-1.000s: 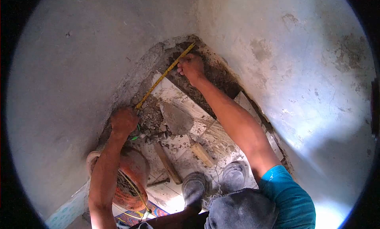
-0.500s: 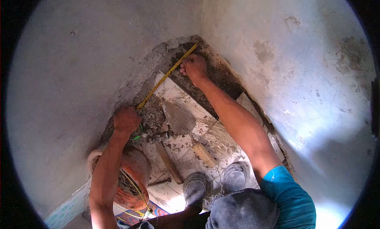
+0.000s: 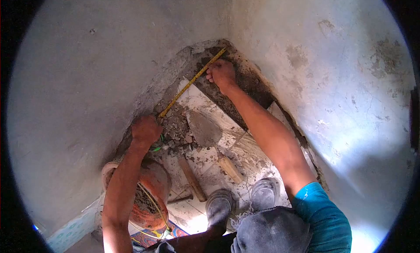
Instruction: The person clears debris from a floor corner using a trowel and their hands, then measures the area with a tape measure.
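A yellow tape measure blade (image 3: pixel 192 82) runs along the foot of the left wall, from the corner down to my left hand. My left hand (image 3: pixel 145 129) is closed on the tape's case, of which only a green bit shows beneath the fist. My right hand (image 3: pixel 222 73) presses the blade's far end into the dark wet mortar (image 3: pixel 245 84) at the corner. Both arms reach out over the floor.
A trowel (image 3: pixel 205 130) with a wooden handle lies on the dusty tile floor (image 3: pixel 205 106) beside a pile of rubble (image 3: pixel 177 126). A hammer handle (image 3: pixel 191 178) lies near my shoes (image 3: pixel 218 207). An orange bucket (image 3: pixel 151 196) of mortar stands under my left arm. Plastered walls close both sides.
The view has drifted slightly, so everything sits a little further right. Both hands still hold the tape stretched along the wall base in the same place.
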`<move>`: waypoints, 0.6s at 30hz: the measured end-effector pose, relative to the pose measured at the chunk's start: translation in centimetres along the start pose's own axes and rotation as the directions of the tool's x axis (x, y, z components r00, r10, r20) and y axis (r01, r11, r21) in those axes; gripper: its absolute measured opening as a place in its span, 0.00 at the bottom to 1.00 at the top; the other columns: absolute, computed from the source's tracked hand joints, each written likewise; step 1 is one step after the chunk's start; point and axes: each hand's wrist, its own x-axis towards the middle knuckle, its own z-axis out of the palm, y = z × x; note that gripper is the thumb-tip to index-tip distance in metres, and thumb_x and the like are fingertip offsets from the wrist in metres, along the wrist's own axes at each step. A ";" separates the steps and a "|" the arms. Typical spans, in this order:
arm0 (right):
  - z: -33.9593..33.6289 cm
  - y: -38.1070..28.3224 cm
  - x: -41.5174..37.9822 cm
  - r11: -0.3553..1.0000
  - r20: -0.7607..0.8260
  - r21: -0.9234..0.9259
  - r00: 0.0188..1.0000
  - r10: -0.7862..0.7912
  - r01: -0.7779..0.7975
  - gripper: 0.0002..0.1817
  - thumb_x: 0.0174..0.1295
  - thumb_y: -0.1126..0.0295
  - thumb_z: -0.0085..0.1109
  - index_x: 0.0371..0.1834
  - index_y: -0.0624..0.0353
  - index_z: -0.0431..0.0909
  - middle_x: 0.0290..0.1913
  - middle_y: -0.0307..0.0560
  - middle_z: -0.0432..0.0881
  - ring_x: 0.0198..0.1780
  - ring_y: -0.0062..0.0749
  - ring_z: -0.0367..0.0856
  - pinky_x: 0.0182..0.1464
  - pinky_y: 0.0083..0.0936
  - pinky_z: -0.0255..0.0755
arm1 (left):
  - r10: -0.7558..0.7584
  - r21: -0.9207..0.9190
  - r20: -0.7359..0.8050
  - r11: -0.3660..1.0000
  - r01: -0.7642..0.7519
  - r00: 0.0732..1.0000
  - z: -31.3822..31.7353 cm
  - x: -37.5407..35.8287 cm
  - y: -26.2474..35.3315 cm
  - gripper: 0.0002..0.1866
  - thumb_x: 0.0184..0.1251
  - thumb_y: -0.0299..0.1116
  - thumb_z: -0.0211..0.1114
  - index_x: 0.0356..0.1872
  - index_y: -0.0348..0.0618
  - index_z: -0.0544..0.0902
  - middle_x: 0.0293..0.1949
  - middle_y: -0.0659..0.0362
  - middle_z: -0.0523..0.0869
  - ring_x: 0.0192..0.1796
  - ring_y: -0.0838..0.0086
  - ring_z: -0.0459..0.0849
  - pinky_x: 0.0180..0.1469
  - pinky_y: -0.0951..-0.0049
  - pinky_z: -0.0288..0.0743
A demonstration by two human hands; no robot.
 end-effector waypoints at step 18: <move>-1.8 -1.8 -4.8 0.990 0.009 0.142 1.000 0.004 -0.006 0.06 0.64 0.73 0.49 0.32 0.65 0.72 0.26 0.44 0.76 0.23 0.26 0.74 0.23 0.23 0.68 | 0.112 -0.285 -0.072 0.950 -0.128 0.991 -1.4 -2.8 -2.8 0.23 0.63 0.50 0.55 0.35 0.36 0.83 0.35 0.42 0.83 0.40 0.50 0.81 0.46 0.56 0.73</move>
